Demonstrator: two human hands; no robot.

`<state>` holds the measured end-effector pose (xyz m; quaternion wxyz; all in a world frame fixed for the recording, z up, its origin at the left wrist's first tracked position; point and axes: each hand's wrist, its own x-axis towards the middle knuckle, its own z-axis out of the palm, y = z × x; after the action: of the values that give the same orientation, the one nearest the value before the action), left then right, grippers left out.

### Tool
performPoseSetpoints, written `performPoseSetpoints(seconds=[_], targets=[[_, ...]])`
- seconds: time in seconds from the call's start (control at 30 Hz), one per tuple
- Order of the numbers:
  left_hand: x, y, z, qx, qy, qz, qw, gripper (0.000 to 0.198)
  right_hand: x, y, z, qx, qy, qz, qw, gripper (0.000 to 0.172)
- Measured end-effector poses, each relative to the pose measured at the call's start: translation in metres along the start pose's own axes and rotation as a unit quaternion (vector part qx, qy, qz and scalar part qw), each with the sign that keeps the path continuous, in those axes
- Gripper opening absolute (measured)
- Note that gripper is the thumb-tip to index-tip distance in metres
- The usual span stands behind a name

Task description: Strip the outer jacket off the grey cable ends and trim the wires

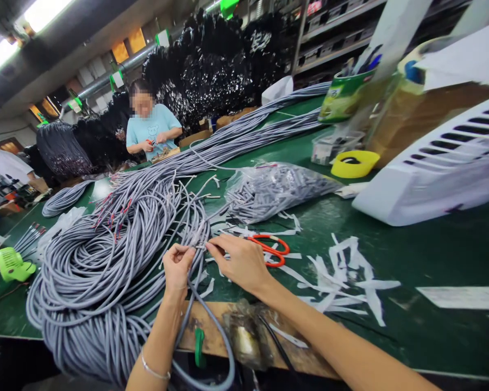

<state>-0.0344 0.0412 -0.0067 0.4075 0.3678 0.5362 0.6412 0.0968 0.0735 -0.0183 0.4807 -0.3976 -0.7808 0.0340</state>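
Observation:
My left hand is closed, thumb and index finger pinched at the end of a grey cable. Facing it, my right hand pinches the same spot with thumb and fingertips; the small pale piece between them is too fine to make out. The cable hangs in a loop over the table's front edge. To the left of my hands lies a big coiled heap of grey cables, some ends showing red and white wires. Orange-handled scissors rest just beyond my right wrist.
A clear bag of short grey pieces lies behind my hands. White strips are scattered at right, near a white slatted housing. A yellow tape roll and green can stand farther back. Across the table a person works.

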Motion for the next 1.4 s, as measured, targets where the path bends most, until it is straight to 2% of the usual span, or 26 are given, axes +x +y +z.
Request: performPoseSetpoints(seconds=[0.17,0.3,0.43,0.53,0.63,0.7,0.77,0.87,0.93,1.03,1.17,1.4], targets=[[-0.001,-0.002,-0.001,0.066,0.022,0.069,0.995,0.026,-0.001,-0.002,0.002,0.029,-0.005,-0.001,1.0,0.026],[-0.004,-0.005,-0.003,0.162,0.032,0.137,0.977,0.017,-0.001,-0.004,0.002,0.038,-0.006,0.004,0.999,0.028],[-0.011,-0.004,-0.003,0.269,0.05,0.222,0.936,0.015,-0.002,-0.002,0.004,0.023,0.0,-0.002,1.0,0.03],[-0.016,-0.004,-0.002,0.33,0.035,0.279,0.901,0.012,-0.004,-0.001,0.007,0.005,-0.002,0.006,1.0,0.033],[-0.016,-0.007,-0.001,0.377,0.005,0.294,0.879,0.01,-0.006,-0.003,0.006,0.023,-0.002,0.004,1.0,0.034],[-0.012,-0.01,-0.001,0.406,0.004,0.285,0.868,0.011,-0.007,-0.006,-0.001,0.067,0.015,-0.019,0.997,0.032],[-0.007,-0.012,-0.003,0.409,0.018,0.256,0.876,0.011,-0.006,-0.009,-0.009,0.096,0.047,-0.03,0.994,0.032],[0.0,-0.013,-0.006,0.349,0.051,0.199,0.914,0.014,-0.002,-0.008,-0.018,0.082,0.094,0.002,0.992,0.031],[0.002,-0.013,-0.006,0.3,0.059,0.171,0.936,0.018,0.001,-0.005,-0.017,0.043,0.082,0.017,0.996,0.029],[0.0,-0.012,-0.005,0.251,0.041,0.153,0.955,0.021,0.001,-0.002,-0.01,-0.016,0.029,0.007,0.999,0.028],[-0.004,-0.009,-0.002,0.226,0.027,0.151,0.962,0.023,0.0,-0.002,-0.004,-0.032,0.017,0.003,0.999,0.027],[-0.005,-0.007,-0.002,0.234,0.032,0.158,0.959,0.023,0.001,-0.002,-0.008,-0.07,0.03,-0.008,0.997,0.028]])
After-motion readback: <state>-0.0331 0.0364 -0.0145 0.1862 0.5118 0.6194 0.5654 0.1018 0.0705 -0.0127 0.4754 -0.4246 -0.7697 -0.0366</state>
